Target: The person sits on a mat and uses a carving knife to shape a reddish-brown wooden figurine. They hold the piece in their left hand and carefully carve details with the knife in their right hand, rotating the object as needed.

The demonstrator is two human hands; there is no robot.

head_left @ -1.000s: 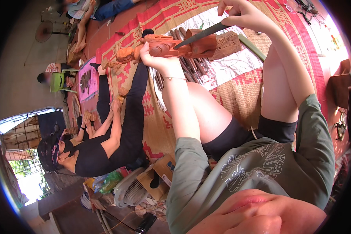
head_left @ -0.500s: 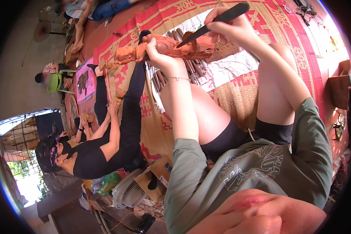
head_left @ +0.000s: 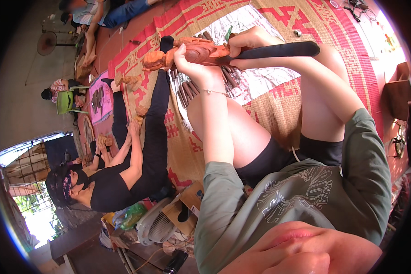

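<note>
A reddish-brown carved wooden figure (head_left: pixel 201 52) is held up over the mat, lying sideways. My left hand (head_left: pixel 185 61) is closed round its middle, the thumb up along the near side. My right hand (head_left: pixel 249 45) grips a long black tool (head_left: pixel 283 50) with a broad rounded end, close to the figure's right end. The tool's other end is hidden by my fingers and the figure, so I cannot tell its exact kind. Beneath lie several dark wooden-handled tools (head_left: pixel 186 93) on a white cloth (head_left: pixel 274 73) with dark lines.
A red-and-tan woven mat (head_left: pixel 269 114) lies under my legs. At the left a person in black (head_left: pixel 114 187) sits handling a wooden piece, near another carving (head_left: pixel 131 82). A pink cloth (head_left: pixel 106 98) bears more tools. A fan (head_left: pixel 155 226) and cardboard box (head_left: pixel 180 217) stand lower left.
My right hand has come down and left, and the black tool has swung from steep to nearly level. The figure has shifted slightly and its right end is now covered by my right hand.
</note>
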